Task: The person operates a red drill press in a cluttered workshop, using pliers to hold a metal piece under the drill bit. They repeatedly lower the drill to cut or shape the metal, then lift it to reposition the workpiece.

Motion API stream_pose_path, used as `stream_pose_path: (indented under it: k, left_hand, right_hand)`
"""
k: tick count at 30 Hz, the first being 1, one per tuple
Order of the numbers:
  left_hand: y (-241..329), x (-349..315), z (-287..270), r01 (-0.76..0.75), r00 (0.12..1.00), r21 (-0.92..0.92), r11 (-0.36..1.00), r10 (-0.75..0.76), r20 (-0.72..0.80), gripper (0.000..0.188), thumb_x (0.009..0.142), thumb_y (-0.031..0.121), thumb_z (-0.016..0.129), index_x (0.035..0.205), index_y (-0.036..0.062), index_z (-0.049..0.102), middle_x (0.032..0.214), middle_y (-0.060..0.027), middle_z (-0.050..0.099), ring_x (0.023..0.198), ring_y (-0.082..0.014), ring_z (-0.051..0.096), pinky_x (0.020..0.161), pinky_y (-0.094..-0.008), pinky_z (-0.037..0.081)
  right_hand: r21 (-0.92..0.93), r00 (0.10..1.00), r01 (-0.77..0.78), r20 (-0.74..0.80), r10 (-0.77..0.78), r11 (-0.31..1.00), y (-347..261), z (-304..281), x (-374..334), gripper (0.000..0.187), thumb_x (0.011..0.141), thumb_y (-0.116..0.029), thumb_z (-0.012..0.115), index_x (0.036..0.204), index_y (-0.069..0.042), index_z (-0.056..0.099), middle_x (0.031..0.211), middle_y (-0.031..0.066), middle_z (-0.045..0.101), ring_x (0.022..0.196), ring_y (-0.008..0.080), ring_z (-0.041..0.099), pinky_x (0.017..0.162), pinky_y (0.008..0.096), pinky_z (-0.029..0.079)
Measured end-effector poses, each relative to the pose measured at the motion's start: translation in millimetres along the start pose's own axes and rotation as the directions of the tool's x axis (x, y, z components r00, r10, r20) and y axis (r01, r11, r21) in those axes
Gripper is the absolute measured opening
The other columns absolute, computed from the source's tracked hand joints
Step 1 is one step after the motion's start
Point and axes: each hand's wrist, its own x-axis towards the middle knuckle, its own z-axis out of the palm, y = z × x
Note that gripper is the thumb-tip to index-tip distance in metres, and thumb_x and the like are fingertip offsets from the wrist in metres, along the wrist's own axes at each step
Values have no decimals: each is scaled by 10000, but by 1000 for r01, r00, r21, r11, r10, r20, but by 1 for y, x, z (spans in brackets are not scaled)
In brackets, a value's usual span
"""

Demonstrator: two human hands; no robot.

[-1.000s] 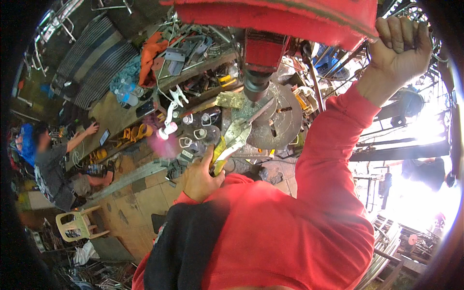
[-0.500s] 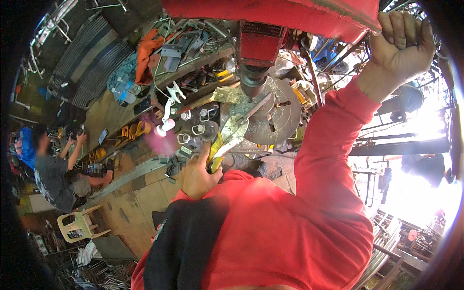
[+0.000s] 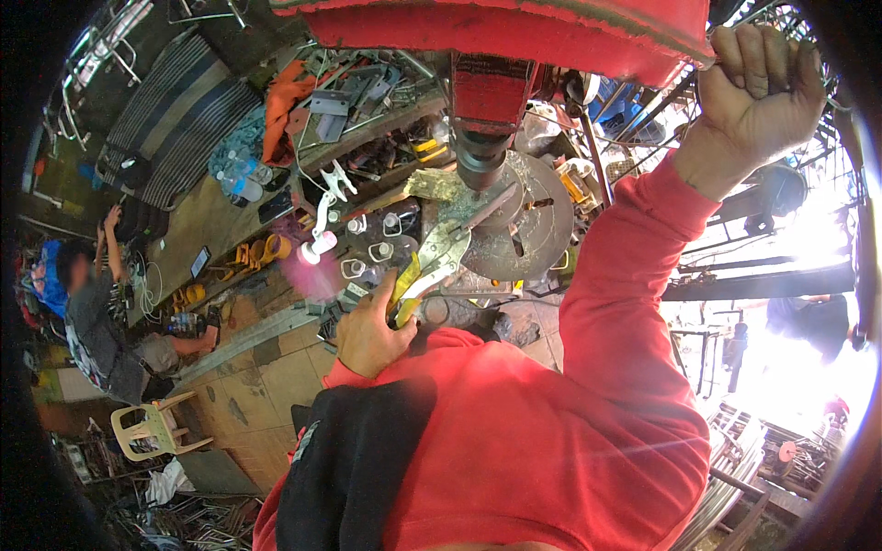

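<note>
My left hand (image 3: 369,336) is wrapped round the yellow grips of silver locking pliers (image 3: 445,250). The jaws hold a flat, narrow metal piece (image 3: 491,204) above the round drill press table (image 3: 542,230). Directly over that piece hangs the dark drill chuck (image 3: 480,158) of a red drill press (image 3: 496,92); whether the bit touches the metal is hidden. My right hand (image 3: 755,96) is raised at the upper right, fingers curled closed beside the red housing. Whatever it grips is hidden behind the fingers. Beside the chuck lies a rough wooden block (image 3: 435,184), with metal shavings around it.
Several bottles (image 3: 381,250) and a white clamp lamp (image 3: 322,220) stand left of the drill table. A cluttered workbench (image 3: 367,129) lies behind. At far left a person (image 3: 101,321) sits near a beige plastic stool (image 3: 152,427). Metal rods (image 3: 735,450) are stacked at lower right.
The seated person at far left has raised their hands toward the bench. My hands keep their grips, and the pliers and metal piece stay under the chuck. The view has shifted slightly.
</note>
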Motion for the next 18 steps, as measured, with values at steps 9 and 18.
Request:
stream_pose_path:
  k: [9,18]
  left_hand:
    - [2,-7,4,43,999,10,999,-43,-8,768,764,330,745,1469,193,471,970,-247,703,852,-460,692,735,-543,552]
    - [-5,2,1,-5,1000,5,1000,5,-12,769,756,303,753,1465,172,484,988,-235,708,861,-426,703,738,-524,560]
  right_hand:
    - [-28,999,22,-38,-23,999,2,1,-1,414,891,-165,621,609,-189,319,528,-69,279,439,69,220,466,263,188]
    - [-80,992,86,-83,-93,993,1,4,-7,432,883,-169,644,597,-191,320,529,-65,286,445,69,226,469,261,181]
